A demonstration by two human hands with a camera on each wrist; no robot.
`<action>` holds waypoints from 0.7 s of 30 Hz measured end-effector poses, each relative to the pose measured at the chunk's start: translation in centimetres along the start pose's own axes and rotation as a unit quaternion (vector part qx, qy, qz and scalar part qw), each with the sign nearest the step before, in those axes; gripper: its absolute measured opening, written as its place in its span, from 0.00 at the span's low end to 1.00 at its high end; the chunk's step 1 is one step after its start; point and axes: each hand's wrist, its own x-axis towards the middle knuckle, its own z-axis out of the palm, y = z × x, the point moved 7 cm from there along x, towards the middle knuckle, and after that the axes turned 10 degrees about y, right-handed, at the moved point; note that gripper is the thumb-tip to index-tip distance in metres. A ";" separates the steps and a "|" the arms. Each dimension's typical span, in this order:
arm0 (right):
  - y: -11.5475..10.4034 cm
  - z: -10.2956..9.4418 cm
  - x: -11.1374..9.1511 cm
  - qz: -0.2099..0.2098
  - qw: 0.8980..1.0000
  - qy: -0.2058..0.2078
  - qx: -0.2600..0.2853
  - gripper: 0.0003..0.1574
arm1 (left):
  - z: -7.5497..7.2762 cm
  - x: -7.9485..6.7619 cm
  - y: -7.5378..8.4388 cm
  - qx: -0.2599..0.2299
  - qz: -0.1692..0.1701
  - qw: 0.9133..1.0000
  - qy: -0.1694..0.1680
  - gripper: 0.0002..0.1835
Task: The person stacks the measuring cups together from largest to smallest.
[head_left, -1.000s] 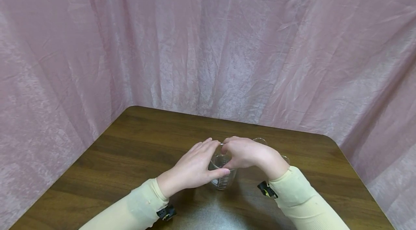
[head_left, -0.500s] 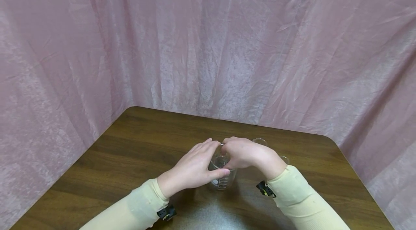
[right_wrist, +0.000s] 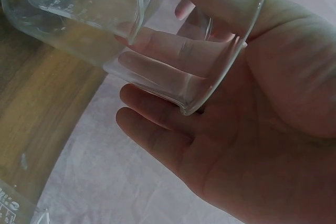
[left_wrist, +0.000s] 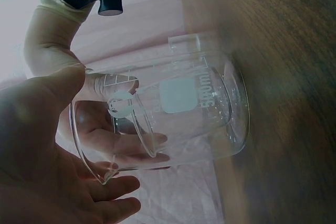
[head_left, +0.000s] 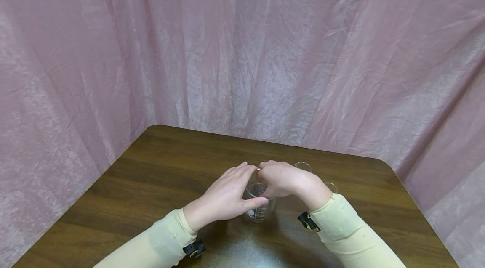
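A clear glass beaker (head_left: 261, 213) with white graduation marks stands on the table. Nested inside it is a smaller glass beaker (right_wrist: 139, 11), its spout and rim showing through the outer wall. My left hand (head_left: 223, 196) holds the outer beaker near its rim, thumb on the near side and fingers round the far side. My right hand (head_left: 286, 179) reaches into the mouth from the other side. In the left wrist view its thumb and fingers grip the smaller beaker's rim within the outer one. From the head, both hands hide much of the two rims.
Two more glass beakers stand behind my right hand and wrist, a farther beaker (head_left: 303, 167) and a nearer beaker (head_left: 331, 187). The brown wooden table (head_left: 170, 154) ends at a pink curtain (head_left: 242, 49) on its back and sides.
My right hand and wrist have shifted very slightly to the left. My left hand and the outer beaker stay almost in place.
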 end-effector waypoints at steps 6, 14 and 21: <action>0.0 0.1 0.1 0.007 1.000 -0.005 -0.008 0.20 | 0.0 0.0 0.0 -0.001 -0.001 1.000 0.000 0.49; -0.1 0.4 0.3 0.012 1.000 -0.010 -0.010 0.19 | 0.0 0.0 0.0 0.000 0.002 1.000 0.002 0.49; -0.1 0.4 0.2 0.027 0.999 -0.016 -0.008 0.19 | 0.0 0.0 -0.1 0.000 0.000 1.000 0.000 0.49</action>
